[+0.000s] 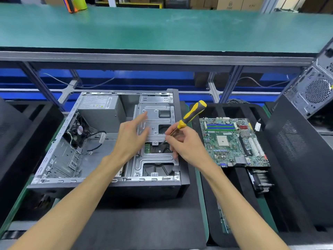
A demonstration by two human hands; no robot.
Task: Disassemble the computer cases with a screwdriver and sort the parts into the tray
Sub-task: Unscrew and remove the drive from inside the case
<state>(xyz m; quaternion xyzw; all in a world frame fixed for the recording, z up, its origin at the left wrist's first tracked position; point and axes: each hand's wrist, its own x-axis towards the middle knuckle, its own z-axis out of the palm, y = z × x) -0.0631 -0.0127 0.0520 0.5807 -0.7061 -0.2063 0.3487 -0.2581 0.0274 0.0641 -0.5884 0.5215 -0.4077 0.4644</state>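
- The open computer case (108,141) lies on its side on a black mat, with a tray (212,204) just to its right holding a motherboard (232,141).
- The right hand (183,143) grips a yellow-and-black screwdriver (189,116), its tip down at the metal drive bracket (155,123).
- The left hand (131,134) is spread, fingers straight, over that bracket; contact is unclear.

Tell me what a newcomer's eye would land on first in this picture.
First the yellow-and-black screwdriver, held in the right hand with its tip down at the metal drive cage of the open computer case in the middle. The left hand hovers open over that cage. To the right, a green motherboard lies in the black tray.
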